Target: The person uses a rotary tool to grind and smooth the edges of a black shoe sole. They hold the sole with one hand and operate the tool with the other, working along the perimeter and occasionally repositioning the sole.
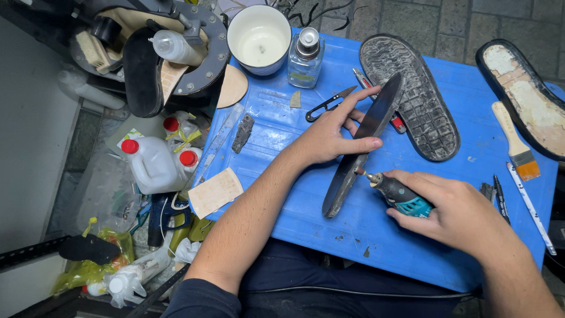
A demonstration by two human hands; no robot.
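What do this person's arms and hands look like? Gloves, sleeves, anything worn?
Both hands are bare: no gloves, rings or watch show on the left hand or the right hand. The forearms are uncovered too. A dark navy sleeve is pushed up above the left elbow; the right arm's sleeve is out of view.

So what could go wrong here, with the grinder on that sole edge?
1. The left hand steadies the dark sole on its edge; if the rotary tool skips, its tip could hit the thumb close by.
2. The sole stands on its thin edge and may tip.
3. The snips lie just behind the hand.
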